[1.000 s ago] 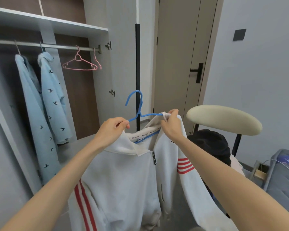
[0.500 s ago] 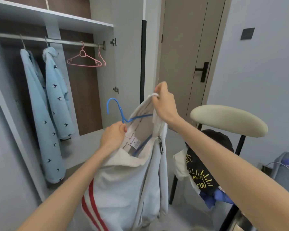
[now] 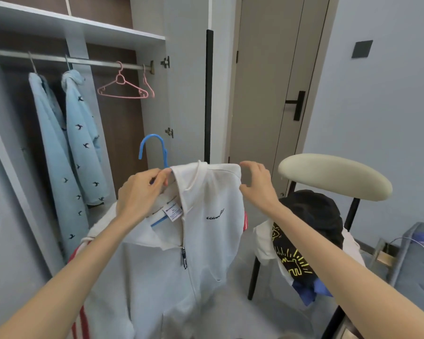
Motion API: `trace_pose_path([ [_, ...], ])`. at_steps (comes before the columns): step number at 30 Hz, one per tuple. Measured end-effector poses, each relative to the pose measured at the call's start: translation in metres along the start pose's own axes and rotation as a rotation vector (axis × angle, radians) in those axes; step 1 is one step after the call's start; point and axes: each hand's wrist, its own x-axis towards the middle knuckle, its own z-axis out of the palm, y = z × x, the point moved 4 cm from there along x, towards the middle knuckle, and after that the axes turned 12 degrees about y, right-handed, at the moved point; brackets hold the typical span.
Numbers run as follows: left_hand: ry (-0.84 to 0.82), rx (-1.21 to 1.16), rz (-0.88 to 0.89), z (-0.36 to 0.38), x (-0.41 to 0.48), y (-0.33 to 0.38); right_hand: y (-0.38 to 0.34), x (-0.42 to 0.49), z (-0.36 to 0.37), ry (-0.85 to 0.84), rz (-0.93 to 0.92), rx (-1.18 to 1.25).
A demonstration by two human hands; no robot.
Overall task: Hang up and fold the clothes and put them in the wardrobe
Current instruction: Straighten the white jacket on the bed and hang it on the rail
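The white zip jacket [image 3: 206,241] hangs on a blue hanger [image 3: 154,148], held up in front of the open wardrobe [image 3: 88,30]. Only the hanger's hook and a short length of its bar inside the collar are visible. The jacket front faces the camera, with the zip closed up to the chest and the collar open. Red stripes show on the sleeves at the lower left and at the right edge.

The left hand [image 3: 142,192] grasps the jacket collar at the base of the hanger hook, pinching it between thumb and fingers. The right hand [image 3: 257,184] is released, with its fingers spread and loosely curved just beside the jacket's shoulder.

Inside the wardrobe, two light blue bird-print garments [image 3: 81,143] hang on the rail [image 3: 96,61]. Two bare pink hangers [image 3: 123,90] hang at the right end of the rail.

To the right stands a chair [image 3: 333,174] with a cream backrest. A black T-shirt with yellow print [image 3: 304,228] is draped on it, over other clothes. A closed door [image 3: 262,69] lies behind.
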Motion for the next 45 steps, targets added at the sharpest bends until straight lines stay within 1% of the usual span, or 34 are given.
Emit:
trace_pose_path([
  [2, 0.003, -0.024, 0.039, -0.004, 0.002, -0.001, 0.005, 0.003, -0.004, -0.020, -0.063, -0.024],
  [6, -0.002, -0.070, 0.092, -0.008, 0.006, 0.006, -0.023, 0.004, -0.005, -0.071, -0.310, -0.007],
  [8, -0.010, -0.077, 0.112, -0.009, 0.008, 0.011, -0.037, 0.000, -0.005, -0.086, -0.352, 0.056],
  [11, -0.012, -0.092, 0.122, -0.007, 0.008, 0.012, -0.044, -0.002, -0.006, -0.068, -0.365, 0.091],
  [16, -0.096, -0.119, 0.082, 0.003, 0.002, 0.011, -0.050, -0.010, -0.001, -0.199, -0.335, 0.098],
  [19, -0.123, -0.112, 0.088, 0.004, -0.001, 0.020, -0.058, -0.014, -0.005, -0.228, -0.323, 0.116],
  [21, -0.130, -0.107, 0.095, 0.004, -0.001, 0.027, -0.059, -0.013, -0.010, -0.239, -0.306, 0.062],
  [24, -0.145, -0.104, 0.113, 0.005, -0.002, 0.037, -0.062, -0.008, -0.025, -0.206, -0.347, -0.021],
  [26, -0.158, -0.104, 0.122, 0.007, -0.003, 0.042, -0.070, -0.002, -0.035, -0.142, -0.341, 0.043],
  [28, -0.199, -0.094, 0.148, 0.010, -0.006, 0.047, -0.080, 0.001, -0.038, -0.122, -0.323, 0.058],
  [30, -0.270, -0.100, 0.157, 0.015, -0.009, 0.053, -0.087, -0.001, -0.033, -0.180, -0.300, -0.006],
  [32, -0.322, -0.123, 0.126, 0.019, -0.010, 0.057, -0.091, -0.010, -0.024, -0.243, -0.287, -0.098],
  [33, -0.333, -0.135, 0.103, 0.020, -0.010, 0.059, -0.093, -0.015, -0.019, -0.238, -0.311, -0.152],
  [34, -0.339, -0.145, 0.079, 0.020, -0.010, 0.060, -0.094, -0.020, -0.015, -0.199, -0.351, -0.203],
  [37, -0.352, -0.152, 0.025, 0.020, -0.011, 0.063, -0.096, -0.034, -0.004, -0.039, -0.421, -0.275],
  [41, -0.355, -0.157, 0.012, 0.015, -0.011, 0.065, -0.101, -0.037, 0.002, 0.093, -0.397, -0.253],
  [43, -0.345, -0.162, 0.018, 0.011, -0.010, 0.066, -0.102, -0.035, 0.000, 0.122, -0.397, -0.224],
  [45, -0.332, -0.166, 0.014, 0.009, -0.007, 0.066, -0.104, -0.030, -0.002, 0.094, -0.439, -0.251],
])
